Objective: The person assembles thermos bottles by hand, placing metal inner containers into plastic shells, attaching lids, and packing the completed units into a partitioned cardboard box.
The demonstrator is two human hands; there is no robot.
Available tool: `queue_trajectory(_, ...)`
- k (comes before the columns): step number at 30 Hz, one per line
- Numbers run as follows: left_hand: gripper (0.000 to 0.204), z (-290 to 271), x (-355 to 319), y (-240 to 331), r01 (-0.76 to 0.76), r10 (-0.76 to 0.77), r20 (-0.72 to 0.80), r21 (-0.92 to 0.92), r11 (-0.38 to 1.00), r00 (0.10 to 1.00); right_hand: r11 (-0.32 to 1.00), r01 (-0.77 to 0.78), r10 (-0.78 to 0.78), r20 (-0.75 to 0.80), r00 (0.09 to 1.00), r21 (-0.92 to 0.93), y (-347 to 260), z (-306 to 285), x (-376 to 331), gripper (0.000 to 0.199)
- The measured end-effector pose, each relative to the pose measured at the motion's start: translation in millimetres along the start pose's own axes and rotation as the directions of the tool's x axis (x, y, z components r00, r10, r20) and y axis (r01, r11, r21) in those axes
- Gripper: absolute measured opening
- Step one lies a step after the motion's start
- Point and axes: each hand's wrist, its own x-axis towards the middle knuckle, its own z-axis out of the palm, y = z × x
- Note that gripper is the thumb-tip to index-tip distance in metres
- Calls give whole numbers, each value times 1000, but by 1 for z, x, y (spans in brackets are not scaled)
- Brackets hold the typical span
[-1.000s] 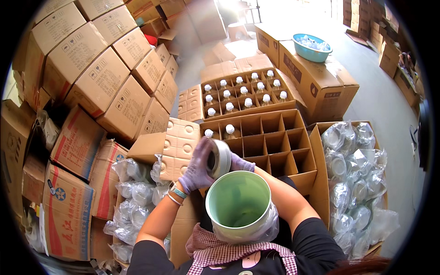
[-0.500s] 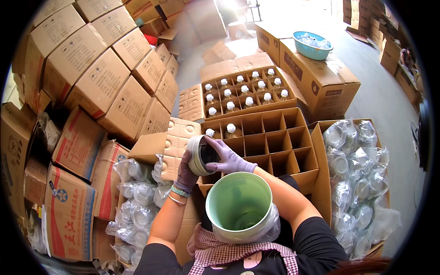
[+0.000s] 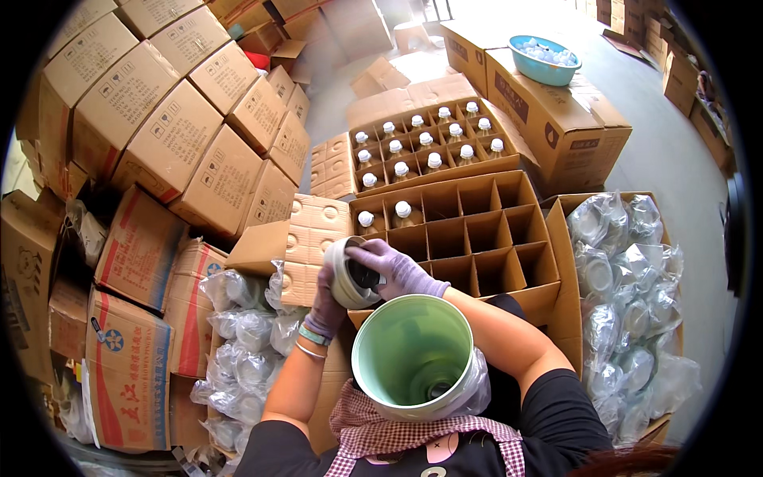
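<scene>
My left hand, in a light purple glove, is closed round the side of a grey-white ridged round piece with a dark inside. On the opposite rim is my right hand, gloved alike, its fingers bent over the edge and partly inside. What lies within that piece is mostly hidden by this hand. Just below my hands, at my lap, stands a pale green bucket with clear plastic round its outside. A small dark round patch shows at its bottom.
Ahead is a divided carton with two white-capped bottles in view. Behind it stands another carton of capped bottles. Plastic-wrapped clear containers lie left, more right. Stacked cartons rise at left; a blue basin sits on a box.
My right fingers have shifted up and left onto the rim of the round piece. A dark round patch now shows at the bucket's bottom. The whole view has shifted slightly.
</scene>
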Motion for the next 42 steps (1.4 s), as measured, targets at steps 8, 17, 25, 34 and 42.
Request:
queue_trajectory(8,76,10,-16,51,144,-137,60,-132,981,989,955,193,-199,-2,980,-224,-14,15,3,81)
queue_trajectory(17,95,13,-26,26,-213,209,43,217,953,977,940,-147,194,-128,973,307,-27,12,1,103)
queue_trajectory(25,109,10,-22,6,-410,430,79,492,768,900,266,-511,439,369,819,818,-24,-6,1,82)
queue_trajectory(34,107,17,-33,27,-171,189,-40,267,948,981,829,-116,163,-38,986,547,-41,4,-4,77)
queue_trajectory(42,94,16,-37,65,79,-79,-16,15,997,997,943,313,-309,50,950,-113,-30,16,-1,73)
